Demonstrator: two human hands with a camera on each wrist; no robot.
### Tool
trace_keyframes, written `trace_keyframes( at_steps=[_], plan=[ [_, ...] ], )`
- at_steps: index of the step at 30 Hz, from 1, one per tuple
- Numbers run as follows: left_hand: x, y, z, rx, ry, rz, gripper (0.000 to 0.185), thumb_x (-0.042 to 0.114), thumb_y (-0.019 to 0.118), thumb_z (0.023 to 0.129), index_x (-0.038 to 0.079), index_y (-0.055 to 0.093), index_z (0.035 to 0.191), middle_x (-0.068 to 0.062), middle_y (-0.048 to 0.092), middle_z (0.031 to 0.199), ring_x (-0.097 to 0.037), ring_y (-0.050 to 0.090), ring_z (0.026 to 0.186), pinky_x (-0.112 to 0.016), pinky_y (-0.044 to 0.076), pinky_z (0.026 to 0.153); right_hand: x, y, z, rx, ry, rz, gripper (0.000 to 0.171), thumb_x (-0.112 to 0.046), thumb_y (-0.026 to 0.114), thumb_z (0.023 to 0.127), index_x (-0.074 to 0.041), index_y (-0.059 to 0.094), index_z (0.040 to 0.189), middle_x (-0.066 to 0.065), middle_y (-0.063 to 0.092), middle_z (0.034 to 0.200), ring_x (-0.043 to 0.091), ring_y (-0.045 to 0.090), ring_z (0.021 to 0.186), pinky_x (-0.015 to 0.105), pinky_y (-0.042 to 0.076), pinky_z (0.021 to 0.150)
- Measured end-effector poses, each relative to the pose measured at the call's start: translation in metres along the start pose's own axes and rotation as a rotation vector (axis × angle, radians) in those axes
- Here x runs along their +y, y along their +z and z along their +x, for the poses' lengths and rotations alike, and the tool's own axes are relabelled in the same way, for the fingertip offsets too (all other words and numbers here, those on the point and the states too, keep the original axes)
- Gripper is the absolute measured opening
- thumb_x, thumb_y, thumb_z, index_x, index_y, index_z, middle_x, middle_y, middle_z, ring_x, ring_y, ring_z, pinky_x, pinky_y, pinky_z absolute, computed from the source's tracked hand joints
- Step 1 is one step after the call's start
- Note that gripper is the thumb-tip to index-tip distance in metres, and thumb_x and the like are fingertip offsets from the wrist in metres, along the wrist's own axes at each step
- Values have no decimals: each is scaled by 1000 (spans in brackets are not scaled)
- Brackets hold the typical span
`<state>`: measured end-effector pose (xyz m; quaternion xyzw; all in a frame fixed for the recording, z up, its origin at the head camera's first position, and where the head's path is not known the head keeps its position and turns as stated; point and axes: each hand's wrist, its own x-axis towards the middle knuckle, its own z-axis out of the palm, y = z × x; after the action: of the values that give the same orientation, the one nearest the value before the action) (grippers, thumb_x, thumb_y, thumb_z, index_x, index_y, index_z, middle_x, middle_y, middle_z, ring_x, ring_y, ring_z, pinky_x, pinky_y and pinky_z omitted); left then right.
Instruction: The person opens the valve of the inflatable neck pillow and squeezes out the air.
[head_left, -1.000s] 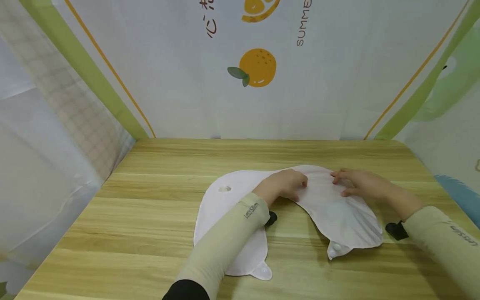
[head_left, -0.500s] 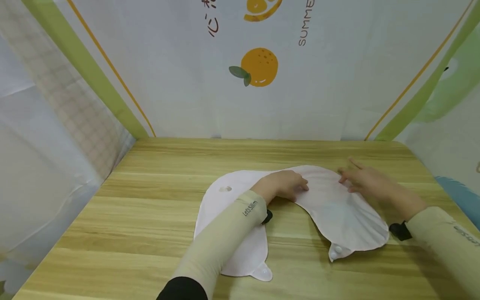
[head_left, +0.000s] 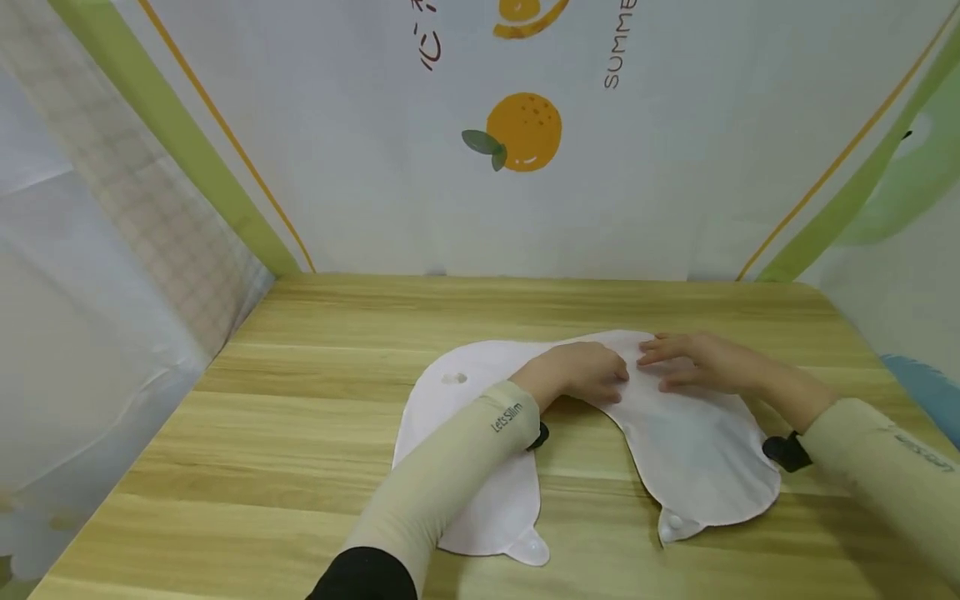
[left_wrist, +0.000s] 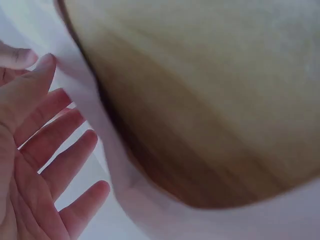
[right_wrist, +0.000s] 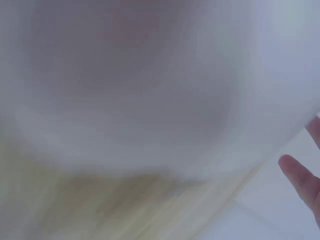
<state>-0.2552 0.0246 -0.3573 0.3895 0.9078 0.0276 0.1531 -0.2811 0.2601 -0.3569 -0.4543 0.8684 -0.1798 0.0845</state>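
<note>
Your deflated neck pillow (head_left: 675, 433) lies flat on the wooden table (head_left: 315, 433), mid-table w/ its arch toward the backdrop: pale pink-white, U-shaped, a round valve tab at each lower end. Your left hand (head_left: 581, 372) rests on the top of the arch, fingers only loosely bent, pressing rather than gripping; the left wrist cam shows the fingers (left_wrist: 55, 165) spread & straight against the fabric. Your right hand (head_left: 693, 362) lies flat on the arch just beside it, fingers extended, nothing held.

Vs 0.5 s ago: your right hand has slid left, now almost touching the left one; the right lobe lies smoother & flatter. Left hand hasn't shifted.

Writing: sleeve (head_left: 480, 450) reads "Let's Slim"; backdrop (head_left: 675, 167) shows "SUMME", cut off, plus an orange print (head_left: 522, 132).
</note>
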Motion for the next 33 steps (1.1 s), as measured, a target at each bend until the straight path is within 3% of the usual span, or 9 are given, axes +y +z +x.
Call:
trace_keyframes(
  at_steps=[6,10,15,21,25,28,33],
  plan=[
    [2,-1,1,-3,-19,75,40,21,63,96,15,62,136,3,63,136,-13,59,124,-24,45,107,-10,3,12,-75,-17,-36,27,-24,76,87,-16,77,112,18,61,137,47,47,134,59,44,105],
    [2,0,1,-22,-63,86,44,27,64,97,19,59,140,5,56,145,-12,53,133,-24,40,113,-9,3,14,-103,-16,-121,43,-26,77,85,-10,71,124,22,56,141,47,47,134,61,44,103],
    [-2,2,-2,-35,-104,69,50,33,66,96,19,56,143,4,50,152,-13,46,140,-23,35,117,-6,6,13,-142,47,-108,67,-38,75,86,-2,56,140,25,43,151,47,45,135,61,42,105],
    [-5,1,-10,-31,-177,57,54,36,67,95,19,54,144,5,45,155,-13,43,143,-24,34,118,-5,8,11,-148,96,-67,78,-45,74,85,-1,50,144,26,36,156,49,40,138,63,39,107],
    [-7,0,-14,-10,-218,44,51,35,69,93,21,57,141,6,53,149,-13,50,136,-27,41,113,-5,9,11,-155,107,-65,82,-48,74,83,-1,48,146,26,34,157,49,37,140,63,37,109],
    [-9,-3,-14,3,-208,2,47,29,69,94,19,58,139,4,58,142,-13,54,131,-27,43,110,-5,11,11,-153,111,-65,83,-48,74,84,-1,47,146,25,33,157,50,36,141,64,36,109],
    [-14,-10,-4,56,-100,-128,42,25,64,98,11,60,137,-1,59,142,-14,52,134,-25,39,114,-3,12,10,-151,114,-37,84,-47,74,84,1,45,147,26,30,158,51,33,142,65,34,110]
  ],
)
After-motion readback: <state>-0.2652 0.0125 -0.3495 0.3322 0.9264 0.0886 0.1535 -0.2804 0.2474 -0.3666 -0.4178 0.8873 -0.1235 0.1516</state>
